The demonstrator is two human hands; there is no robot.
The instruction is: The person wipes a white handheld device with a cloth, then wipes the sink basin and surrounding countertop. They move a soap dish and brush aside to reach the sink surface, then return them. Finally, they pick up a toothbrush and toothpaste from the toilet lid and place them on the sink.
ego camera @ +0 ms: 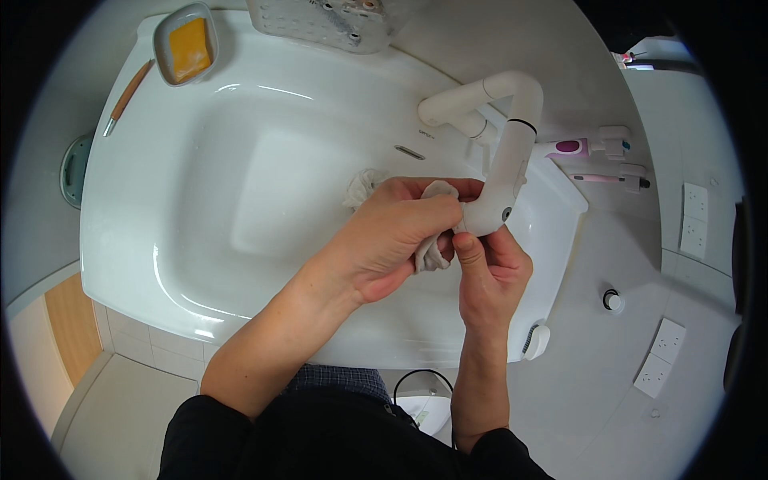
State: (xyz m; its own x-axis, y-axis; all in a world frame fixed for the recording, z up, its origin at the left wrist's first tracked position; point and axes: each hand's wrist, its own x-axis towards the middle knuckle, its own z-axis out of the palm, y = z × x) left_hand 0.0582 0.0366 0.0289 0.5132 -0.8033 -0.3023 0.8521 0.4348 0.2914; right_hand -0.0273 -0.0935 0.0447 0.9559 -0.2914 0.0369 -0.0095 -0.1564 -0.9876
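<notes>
A white swivel-arm tap (pixel 503 159) reaches out over the right part of the white washbasin (pixel 282 180). My left hand (pixel 399 228) pinches a damp-looking whitish cloth (pixel 432 255) at the tip of the tap's outer arm. From below, my right hand (pixel 492 270) grips that same end, thumb in front and fingers curled behind it. Beyond my left wrist, crumpled white fabric (pixel 362 187) shows over the basin; whether it belongs to the same cloth I cannot tell. My left fingertips are partly hidden behind the tap.
On the basin's far left corner are a grey dish (pixel 161 45) with a yellow cloth or sponge (pixel 191 49) and a wooden-handled tool (pixel 130 91). An electric toothbrush (pixel 567 147), a pink toothbrush (pixel 597 178) and a small white brush (pixel 537 342) are at the right. A clear rack (pixel 300 27) hangs behind.
</notes>
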